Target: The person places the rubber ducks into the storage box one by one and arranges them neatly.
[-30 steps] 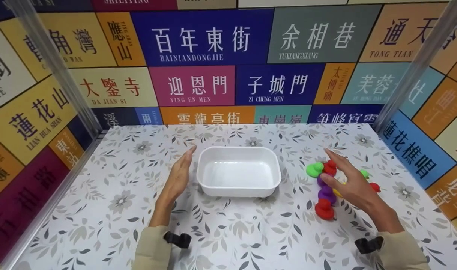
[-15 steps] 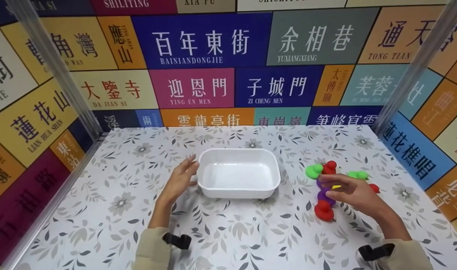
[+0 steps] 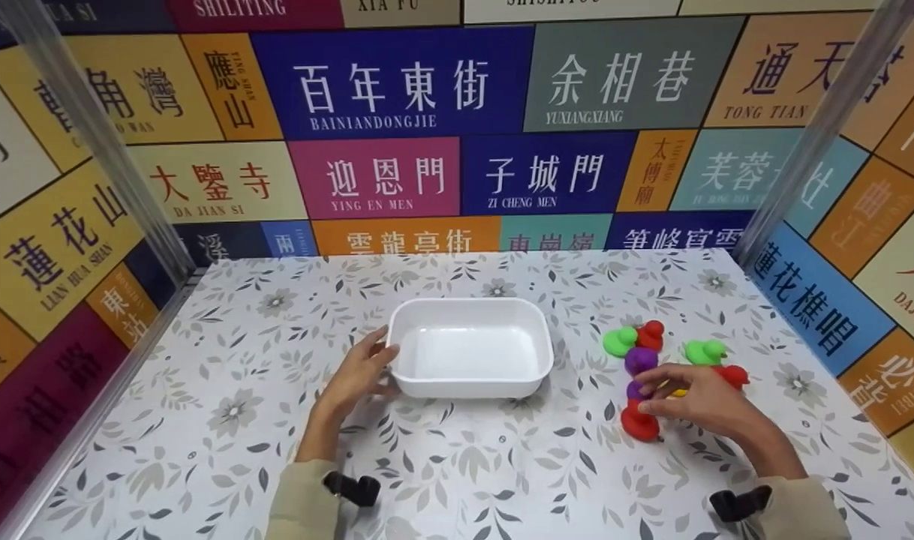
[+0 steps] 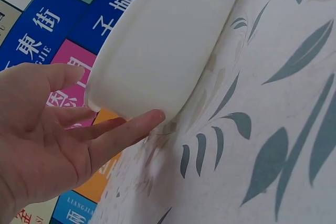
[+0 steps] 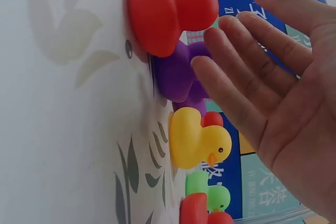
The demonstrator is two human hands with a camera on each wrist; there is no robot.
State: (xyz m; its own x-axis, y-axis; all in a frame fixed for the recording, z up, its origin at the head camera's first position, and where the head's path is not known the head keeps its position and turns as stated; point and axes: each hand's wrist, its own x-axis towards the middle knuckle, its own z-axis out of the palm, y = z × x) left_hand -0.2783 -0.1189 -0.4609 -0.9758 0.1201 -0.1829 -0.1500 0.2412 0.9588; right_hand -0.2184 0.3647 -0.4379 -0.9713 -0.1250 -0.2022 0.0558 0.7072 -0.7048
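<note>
A white plastic tub [image 3: 470, 387] stands in the middle of the table. At its left end is my left hand [image 3: 358, 375], with fingers extended along the outside wall and the thumb by the rim; in the left wrist view the longest fingertips [image 4: 155, 116] reach the wall. My right hand [image 3: 701, 401] hovers over a cluster of rubber ducks, holding nothing. Just below its fingers sit a red duck [image 3: 640, 424] and a purple duck [image 3: 634, 391]. A yellow duck [image 5: 194, 140], mostly covered by that hand in the head view, shows in the right wrist view.
Beyond the right hand lie another purple duck [image 3: 641, 360], a green duck [image 3: 618, 343] and a red duck [image 3: 650, 334]. Farther right are a second green duck [image 3: 705, 351] and a red duck [image 3: 735, 375]. A sign-printed wall [image 3: 397, 82] borders the flowered tabletop [image 3: 464, 472].
The left hand has turned inward and come up against the tub's left end. The right hand has lowered toward the near ducks, its fingers drawing closer together. Tub and ducks stay put.
</note>
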